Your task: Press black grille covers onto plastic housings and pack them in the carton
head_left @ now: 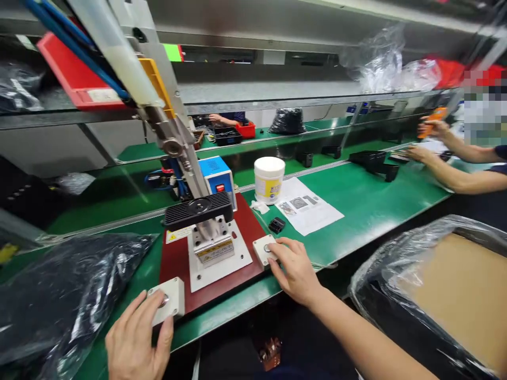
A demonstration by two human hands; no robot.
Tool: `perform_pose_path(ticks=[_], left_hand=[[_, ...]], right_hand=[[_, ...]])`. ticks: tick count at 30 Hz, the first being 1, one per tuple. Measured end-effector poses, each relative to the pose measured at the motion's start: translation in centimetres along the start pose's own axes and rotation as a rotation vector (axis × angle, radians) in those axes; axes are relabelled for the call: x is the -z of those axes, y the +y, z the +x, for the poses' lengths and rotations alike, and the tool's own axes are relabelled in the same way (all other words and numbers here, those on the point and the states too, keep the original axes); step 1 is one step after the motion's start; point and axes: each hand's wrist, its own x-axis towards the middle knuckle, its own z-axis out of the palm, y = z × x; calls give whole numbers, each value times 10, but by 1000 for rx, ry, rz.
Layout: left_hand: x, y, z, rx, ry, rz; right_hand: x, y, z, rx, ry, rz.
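The black slotted part (186, 212) sits on the metal fixture (216, 252), under the press (174, 142), near your surface's (396, 184) near edge. The fixture is bolted to a white plate (233, 263) on a red base board (172, 258). As far as can be judged, you are partway through: the part is in place, and both hands are at the controls. You can't tell from here whether the press head touches it or the pressing is finished; the part has yet to leave the fixture.

Your left hand (137, 338) rests on the left button box (175, 296), fingers slightly spread over its button, thumb apart, grasping nothing. Your right hand (295, 269) has thumb and forefinger a narrow gap apart at the button of the right button box (259, 252), also grasping nothing. Whether either button is pushed in, you can't tell.

Just beyond the right box lies a small black piece (277, 225). Toward the far edge stand a white tub (269, 177) and a blue control box (217, 174), with a printed sheet (311, 214) beside the tub. A black plastic bag (79, 285) lies left along the near edge. Toward the right end, a co-worker's hand (433, 126) holds an orange tool (433, 120).
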Motion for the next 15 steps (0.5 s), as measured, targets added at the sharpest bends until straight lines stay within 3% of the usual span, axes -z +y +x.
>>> perform_pose_path(ticks=[3,5,9,11,15], left_hand=[[7,-5,-9,33,38,15],[18,-19,-18,158,94,57],[55,-67,-39,701,205,264],[74,-94,-46,880,111,299],[83,-130,-48,932,-156,199]], right_hand=[[-3,6,-7,34,52,31],[-7,12,-10,55,73,50],[-19,24,-11,106,86,67],[-23,24,-11,114,87,67],[-27,18,-10,109,107,64]])
